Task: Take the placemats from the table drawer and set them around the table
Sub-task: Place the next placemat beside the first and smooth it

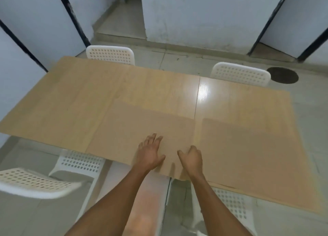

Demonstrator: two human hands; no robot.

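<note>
Both forearms come in from the bottom of the shot, reaching toward the near edge of the wooden table (142,97). Left hand (150,153) lies over the tabletop with its fingers spread and pretty much straight, not gripping anything, looks like it's just resting there. Right hand (192,157) is right at the near edge with its fingers curled under; honestly can't tell if it's hooked on the edge or holding nothing, the frame is too blurry.

No placemats anywhere in view, and I can't make out a drawer either, so whatever's in it is hidden under the top. A seam runs across the tabletop just right of the hands, with a bright glare patch beside it.

Four white perforated chairs: far-left chair (110,54) and far-right chair (240,73) tucked against the far side, near-left chair (53,175) pulled out and angled, near-right chair (232,203) partly under the table. Dark round floor cover (282,75) sits on the tiles past the far-right chair.
</note>
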